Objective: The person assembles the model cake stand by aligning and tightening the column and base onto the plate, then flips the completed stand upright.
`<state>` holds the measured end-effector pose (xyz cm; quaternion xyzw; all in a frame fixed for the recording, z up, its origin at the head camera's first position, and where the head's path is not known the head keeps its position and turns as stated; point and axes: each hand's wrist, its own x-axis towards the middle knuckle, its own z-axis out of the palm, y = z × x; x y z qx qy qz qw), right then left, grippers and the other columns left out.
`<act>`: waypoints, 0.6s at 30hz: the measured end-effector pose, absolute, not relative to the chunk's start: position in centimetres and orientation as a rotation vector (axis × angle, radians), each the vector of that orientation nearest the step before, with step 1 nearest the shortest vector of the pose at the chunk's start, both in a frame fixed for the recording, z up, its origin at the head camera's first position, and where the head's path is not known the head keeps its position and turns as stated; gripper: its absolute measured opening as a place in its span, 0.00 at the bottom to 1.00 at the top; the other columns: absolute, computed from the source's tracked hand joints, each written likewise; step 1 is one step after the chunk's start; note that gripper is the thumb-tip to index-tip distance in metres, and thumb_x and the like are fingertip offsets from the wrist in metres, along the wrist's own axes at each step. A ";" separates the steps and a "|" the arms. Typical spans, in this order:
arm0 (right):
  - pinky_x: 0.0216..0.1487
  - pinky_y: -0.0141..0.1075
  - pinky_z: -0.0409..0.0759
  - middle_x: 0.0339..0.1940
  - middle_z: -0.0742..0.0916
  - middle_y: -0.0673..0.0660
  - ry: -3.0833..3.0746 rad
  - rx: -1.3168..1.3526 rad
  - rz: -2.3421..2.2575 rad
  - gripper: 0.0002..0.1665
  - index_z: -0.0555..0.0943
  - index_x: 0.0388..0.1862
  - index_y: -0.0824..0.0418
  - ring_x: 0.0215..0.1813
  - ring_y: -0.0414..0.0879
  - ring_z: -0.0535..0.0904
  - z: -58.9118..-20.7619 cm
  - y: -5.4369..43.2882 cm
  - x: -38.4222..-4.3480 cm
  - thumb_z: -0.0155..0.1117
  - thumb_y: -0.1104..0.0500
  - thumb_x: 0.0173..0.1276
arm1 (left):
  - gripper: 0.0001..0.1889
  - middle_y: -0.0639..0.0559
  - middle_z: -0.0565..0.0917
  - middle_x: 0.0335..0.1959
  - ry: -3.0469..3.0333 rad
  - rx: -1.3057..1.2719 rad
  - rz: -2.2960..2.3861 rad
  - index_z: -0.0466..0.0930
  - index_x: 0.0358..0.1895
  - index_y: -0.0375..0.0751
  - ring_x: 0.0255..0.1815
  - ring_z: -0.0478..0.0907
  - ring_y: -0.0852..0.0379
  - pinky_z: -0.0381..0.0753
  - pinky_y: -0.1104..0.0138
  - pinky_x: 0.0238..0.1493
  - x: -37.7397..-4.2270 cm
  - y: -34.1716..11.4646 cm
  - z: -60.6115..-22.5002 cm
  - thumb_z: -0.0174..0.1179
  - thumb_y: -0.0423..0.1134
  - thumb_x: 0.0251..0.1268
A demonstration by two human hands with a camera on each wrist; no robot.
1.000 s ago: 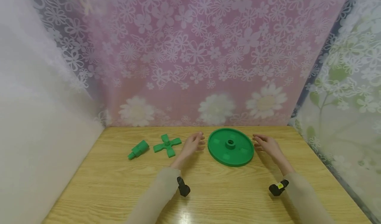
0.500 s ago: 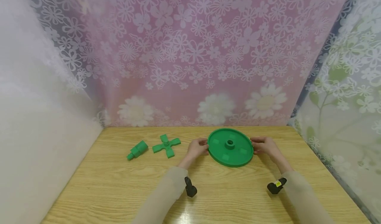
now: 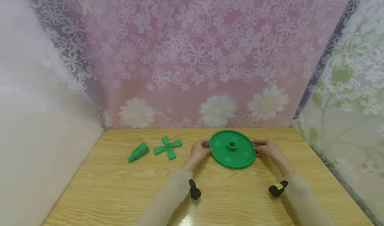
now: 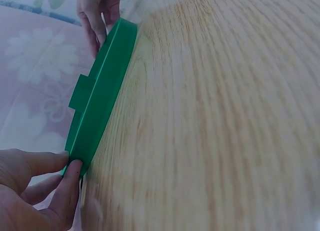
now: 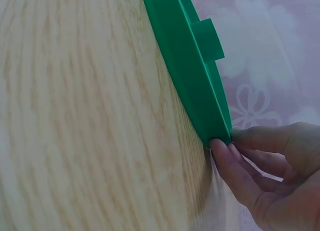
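A green round disc (image 3: 219, 151) with a raised rim and a hollow hub in its middle lies at the back right of the table. My left hand (image 3: 199, 151) pinches its left edge, thumb over the rim and fingers against the side. On the opposite edge, my right hand (image 3: 269, 150) grips the rim between thumb and fingers. Seen edge-on in the left wrist view, the disc (image 4: 104, 98) sits right at the wood surface with its hub pointing up. The right wrist view shows fingertips (image 5: 218, 143) low on the disc's side.
Left of the disc lies a green four-armed cross piece (image 3: 168, 148) with a small raised centre. Further left is a green stepped cylinder (image 3: 139, 151) on its side. A flowered curtain (image 3: 192, 69) rises behind the wooden table (image 3: 120, 192).
My left hand has moved right onto the disc's left edge. My right hand has come in slightly and taken hold of the right edge. The disc has hardly moved.
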<state>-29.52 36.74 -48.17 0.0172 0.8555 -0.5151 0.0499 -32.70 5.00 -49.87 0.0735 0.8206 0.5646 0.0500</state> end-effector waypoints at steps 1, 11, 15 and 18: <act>0.42 0.40 0.90 0.64 0.77 0.79 2.605 0.050 -1.571 0.28 0.70 0.68 0.80 0.40 0.45 0.88 -48.2 36.7 -29.4 0.61 0.67 0.75 | 0.22 0.40 0.86 0.48 2.500 0.224 1.718 0.81 0.60 0.31 0.46 0.86 0.50 0.88 0.69 0.41 -32.7 5.0 -49.9 0.70 0.27 0.62; 0.41 0.43 0.90 0.60 0.78 0.81 2.609 -0.004 -1.565 0.28 0.69 0.66 0.84 0.42 0.52 0.88 -47.9 35.8 -28.2 0.62 0.70 0.73 | 0.22 0.39 0.84 0.51 2.442 0.219 1.726 0.80 0.62 0.32 0.50 0.85 0.46 0.89 0.66 0.42 -32.3 4.0 -49.6 0.68 0.25 0.63; 0.41 0.43 0.90 0.58 0.78 0.81 2.592 0.008 -1.573 0.28 0.68 0.66 0.84 0.42 0.54 0.88 -47.8 35.3 -27.9 0.61 0.71 0.73 | 0.22 0.38 0.84 0.51 2.446 0.246 1.717 0.80 0.62 0.32 0.49 0.84 0.46 0.89 0.65 0.41 -32.2 3.5 -49.7 0.68 0.25 0.63; 0.42 0.43 0.90 0.58 0.78 0.81 2.573 0.016 -1.577 0.27 0.68 0.66 0.84 0.42 0.53 0.88 -48.0 34.9 -27.8 0.61 0.71 0.73 | 0.22 0.38 0.84 0.51 2.462 0.273 1.697 0.80 0.62 0.32 0.50 0.84 0.45 0.89 0.65 0.42 -32.1 2.8 -50.0 0.68 0.26 0.63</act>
